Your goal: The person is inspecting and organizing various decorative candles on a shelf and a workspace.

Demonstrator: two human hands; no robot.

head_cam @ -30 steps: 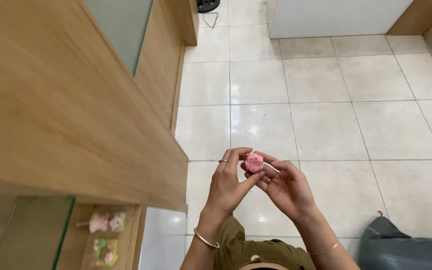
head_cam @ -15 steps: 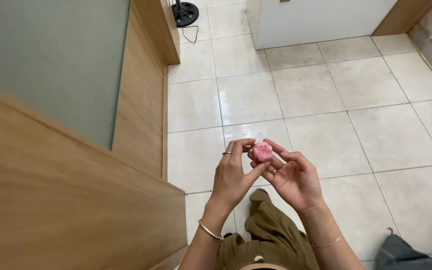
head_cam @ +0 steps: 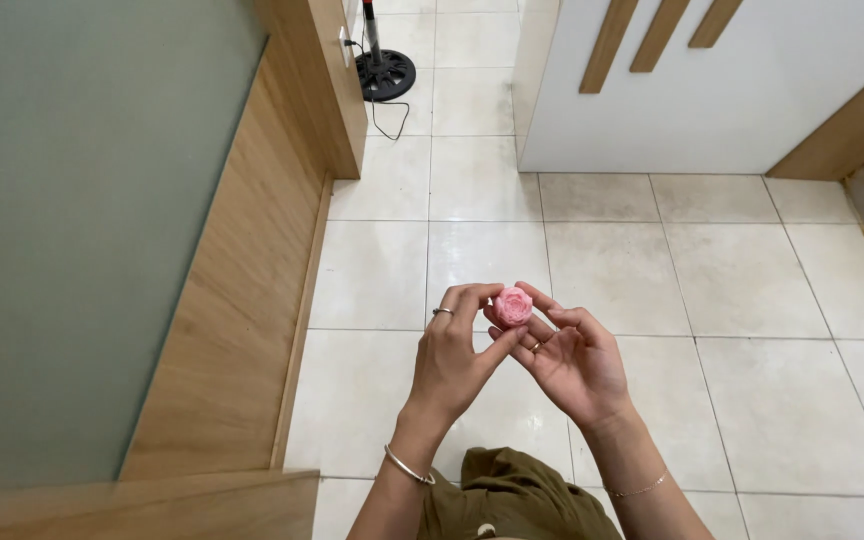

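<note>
A: Where's the pink rose-shaped piece (head_cam: pixel 513 306) held?

B: Pinched between both hands, chest-high, over the tiled floor (head_cam: pixel 612 270). It's gripped at the fingertips: left hand (head_cam: pixel 457 360) closed on it w/ thumb under and forefinger arched over the top; right hand (head_cam: pixel 572 362) cupped palm-up, thumb and fingertips pressed to its right side and underside.

A: Which way does it lie from each grip?

B: Right of the left hand's palm, up and left of the right palm. No long axis can be made out, as it's approx. round, a squat bud. Petal face is turned up toward the camera. Neither hand is clearly nearer; both touch it.

A: Looks?

B: Small, pink, layered petals spiralled to a centre; matte, moulded-looking. Material can't be told.

A: Anything else nearby?

B: Rings are worn on both hands, a bangle on the left wrist, a thin chain on the right. A wooden counter w/ glass panel (head_cam: pixel 82 230) is seen at left, a black fan base (head_cam: pixel 385 74) further off by a white door (head_cam: pixel 712 90).
</note>
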